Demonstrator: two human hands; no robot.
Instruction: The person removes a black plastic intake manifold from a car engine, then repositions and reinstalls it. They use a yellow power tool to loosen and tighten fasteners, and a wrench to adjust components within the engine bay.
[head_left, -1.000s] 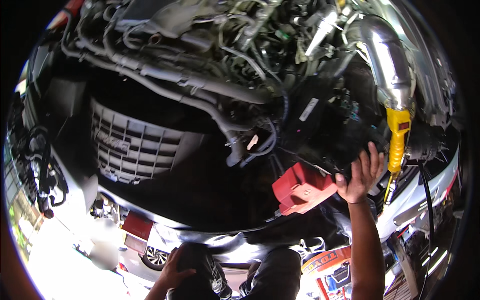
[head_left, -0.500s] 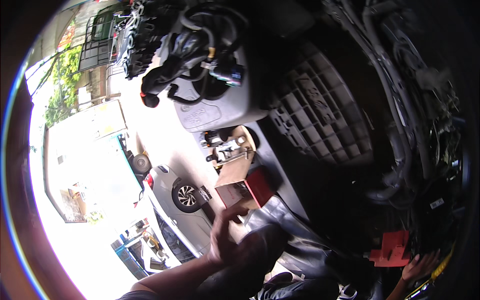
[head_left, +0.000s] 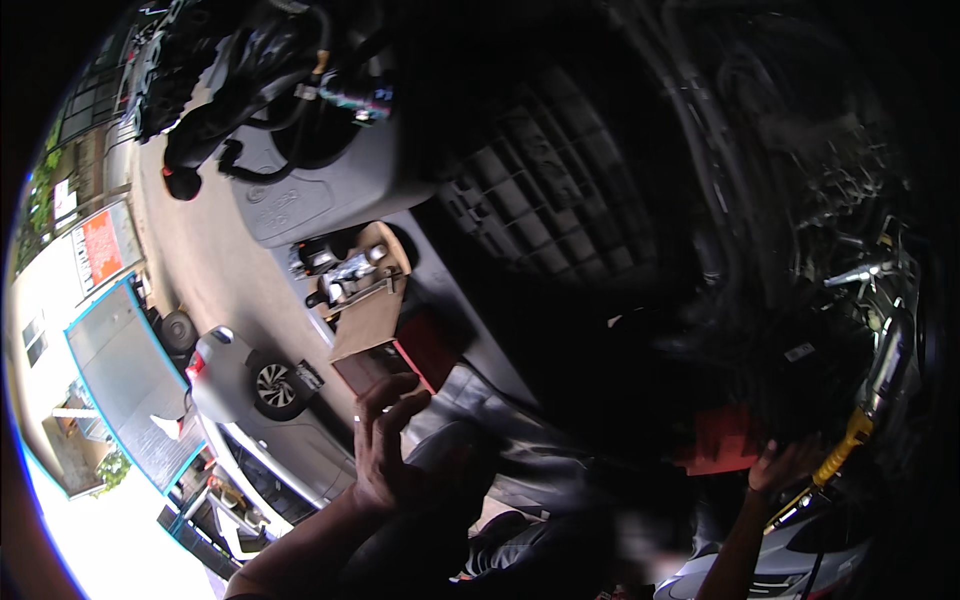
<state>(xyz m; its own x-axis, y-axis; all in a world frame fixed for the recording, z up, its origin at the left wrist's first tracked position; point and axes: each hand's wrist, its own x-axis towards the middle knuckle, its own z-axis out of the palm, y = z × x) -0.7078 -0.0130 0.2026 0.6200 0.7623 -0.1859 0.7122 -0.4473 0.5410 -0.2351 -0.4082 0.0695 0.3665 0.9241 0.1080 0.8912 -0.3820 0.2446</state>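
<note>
My left hand (head_left: 385, 445) is raised over my knee (head_left: 455, 450), its fingers loosely bent and apart. Nothing shows in it. Its fingertips appear in front of an open red cardboard box (head_left: 432, 350), so whether they touch I cannot tell. At the lower right my right hand (head_left: 780, 465) stretches its fingers into the dark engine bay, beside a red block-shaped piece (head_left: 725, 440). Those fingers look spread rather than wrapped round anything, though shadow dims their tips. Close to them runs a rod with a yellow sleeve (head_left: 845, 447).
A carton flap (head_left: 370, 322) and metal parts (head_left: 355, 272) lie on a grey panel. Black hoses and a wiring harness (head_left: 270, 110) rest on a grey cover (head_left: 290, 205). A dark grille (head_left: 545, 190) fills the middle. A silver car (head_left: 270, 430) is parked at left.
The view has shifted, so most things sit further left and a little higher. My left hand's fingers are more bent. My right hand stays by the red piece.
</note>
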